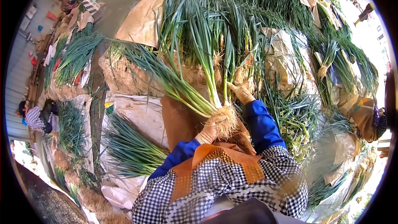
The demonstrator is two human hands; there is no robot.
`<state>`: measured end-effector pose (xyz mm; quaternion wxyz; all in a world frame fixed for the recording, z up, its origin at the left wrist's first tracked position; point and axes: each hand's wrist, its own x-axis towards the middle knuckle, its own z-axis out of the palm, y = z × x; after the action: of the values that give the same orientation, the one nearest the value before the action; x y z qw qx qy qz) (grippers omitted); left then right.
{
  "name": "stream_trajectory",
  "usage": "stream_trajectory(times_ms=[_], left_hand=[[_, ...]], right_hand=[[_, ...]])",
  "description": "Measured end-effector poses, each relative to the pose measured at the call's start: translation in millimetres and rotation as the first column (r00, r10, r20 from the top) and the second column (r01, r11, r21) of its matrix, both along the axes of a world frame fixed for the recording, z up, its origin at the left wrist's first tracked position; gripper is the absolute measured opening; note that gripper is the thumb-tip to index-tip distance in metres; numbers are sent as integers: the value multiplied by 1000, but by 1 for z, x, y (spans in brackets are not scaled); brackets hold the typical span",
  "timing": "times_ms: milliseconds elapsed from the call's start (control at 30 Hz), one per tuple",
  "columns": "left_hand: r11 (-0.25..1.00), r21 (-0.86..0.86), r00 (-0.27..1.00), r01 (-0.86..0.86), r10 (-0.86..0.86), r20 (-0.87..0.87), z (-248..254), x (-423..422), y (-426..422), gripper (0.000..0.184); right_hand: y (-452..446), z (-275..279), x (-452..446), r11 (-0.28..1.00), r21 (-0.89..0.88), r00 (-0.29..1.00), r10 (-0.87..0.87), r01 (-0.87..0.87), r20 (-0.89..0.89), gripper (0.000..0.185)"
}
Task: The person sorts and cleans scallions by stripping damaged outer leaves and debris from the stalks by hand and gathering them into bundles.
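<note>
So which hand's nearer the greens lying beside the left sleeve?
Left. The left hand is right of those greens; the right hand is farther right and further forward.

Blue sleeves [263, 126], checked smock [199, 184], orange straps [183, 182]

Roots [226, 124] partly hide the left hand [207, 132] — the dark shape [244, 213] below is cut off.

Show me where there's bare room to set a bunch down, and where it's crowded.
Bare: the pale sheet on the left, between the row of rooted bunches and the green pile below. Farther off, the ground beyond the tan paper is mostly bare. Crowded: right of the right hand, under loose leaves.
</note>
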<state>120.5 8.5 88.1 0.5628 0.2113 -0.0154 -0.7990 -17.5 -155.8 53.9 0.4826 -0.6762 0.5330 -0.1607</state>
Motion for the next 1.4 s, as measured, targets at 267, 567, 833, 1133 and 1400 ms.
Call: stream_trajectory(times_ms=[267,567,833,1133,1400], left_hand=[[999,45,998,7,-4,-64,3,-6,3,29],[1000,-10,999,12,-12,37,-35,4,7,41],[999,-27,997,27,-29,-77,-14,5,5,44],[999,-28,989,18,-22,-145,-3,11,15,47],[998,-40,981,52,-58,-184,-7,7,16,50]], right_hand=[[62,10,11,864,-176,871,-426,472,244,32],[133,57,-189,946,215,808,319,-242,-495,25],[55,81,-47,946,320,934,-166,60,317,53],[24,14,43,920,26,852,-371,390,370,24],[93,68,-10,951,-109,932,253,-289,-261,27]])
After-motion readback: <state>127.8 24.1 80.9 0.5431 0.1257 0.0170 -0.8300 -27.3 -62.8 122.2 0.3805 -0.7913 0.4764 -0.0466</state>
